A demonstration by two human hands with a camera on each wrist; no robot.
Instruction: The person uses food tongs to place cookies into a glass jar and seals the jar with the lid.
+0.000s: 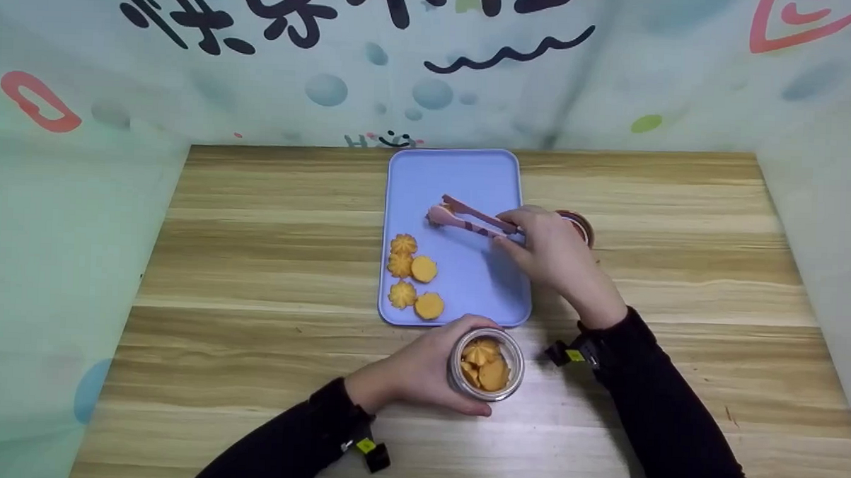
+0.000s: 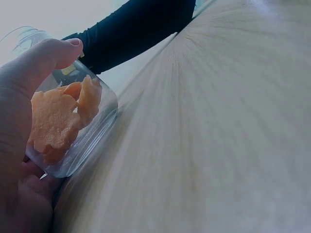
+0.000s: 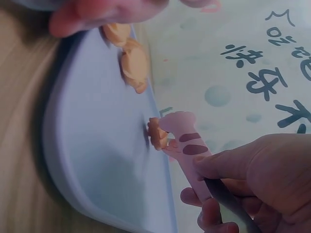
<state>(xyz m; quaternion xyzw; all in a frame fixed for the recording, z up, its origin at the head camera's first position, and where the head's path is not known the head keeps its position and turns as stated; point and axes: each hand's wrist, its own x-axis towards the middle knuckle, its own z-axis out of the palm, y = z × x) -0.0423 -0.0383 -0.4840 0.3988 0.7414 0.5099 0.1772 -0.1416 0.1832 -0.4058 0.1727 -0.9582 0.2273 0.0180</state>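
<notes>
My left hand (image 1: 428,373) grips a clear jar (image 1: 487,397) in front of the tray's near edge. Several golden cookies (image 2: 53,124) lie inside it, and its mouth is uncovered. Over the tray, my right hand (image 1: 556,254) holds pink tongs (image 3: 187,131) with dark stripes. The tong tips are at a cookie (image 3: 155,133) near the tray's far half and look to be around it; the head view mostly hides this cookie. More cookies (image 1: 402,293) lie at the near left of the blue tray (image 1: 470,170), some ridged side up, some flat side up.
Partly behind my right hand, a round lid-like thing with a reddish-brown edge (image 1: 587,227) lies right of the tray. The wooden table (image 1: 269,262) ends at a printed cloth backdrop (image 1: 260,99) at the back. Small crumbs (image 1: 731,416) dot the table's right side.
</notes>
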